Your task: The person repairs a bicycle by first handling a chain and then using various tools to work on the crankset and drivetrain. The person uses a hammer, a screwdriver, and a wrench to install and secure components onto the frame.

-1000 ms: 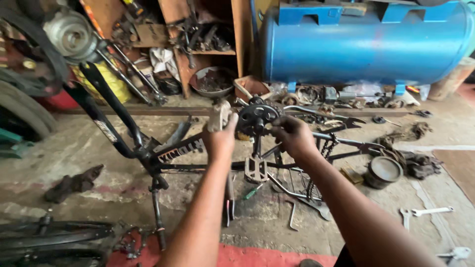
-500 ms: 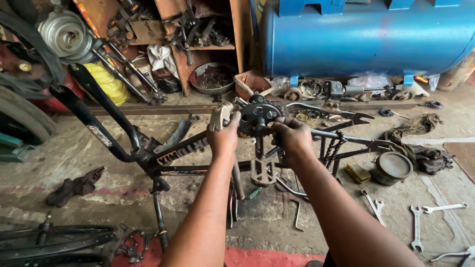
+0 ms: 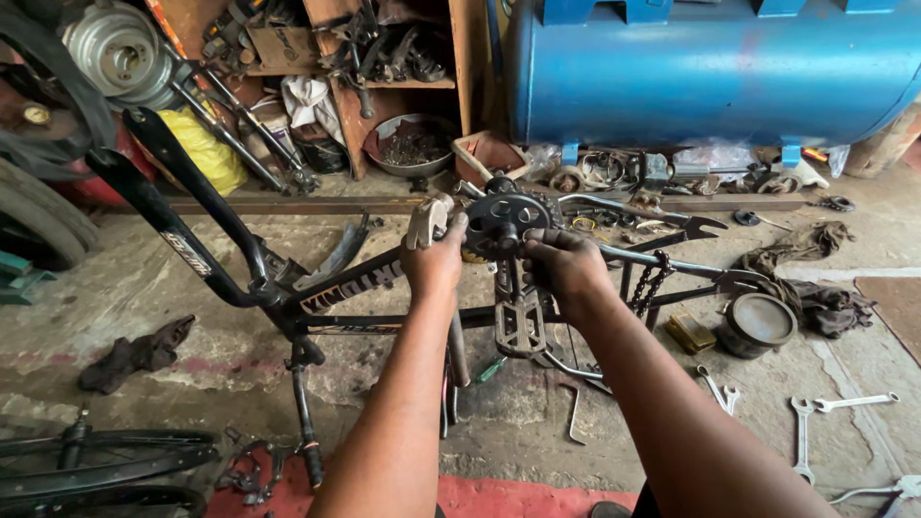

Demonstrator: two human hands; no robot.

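Crank axle hidden behind right hand (image 3: 566,269)

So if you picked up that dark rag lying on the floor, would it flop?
Probably yes. The dark rag lies crumpled and flat against the concrete floor, so it likely droops limp when lifted. It looks like thin cloth, so probably light. It seems grimy, maybe greasy to touch.

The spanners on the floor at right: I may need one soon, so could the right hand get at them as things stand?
Probably yes. The spanners lie in the open on bare floor, nothing over them. But the right hand is now on the chainring and would have to let go.
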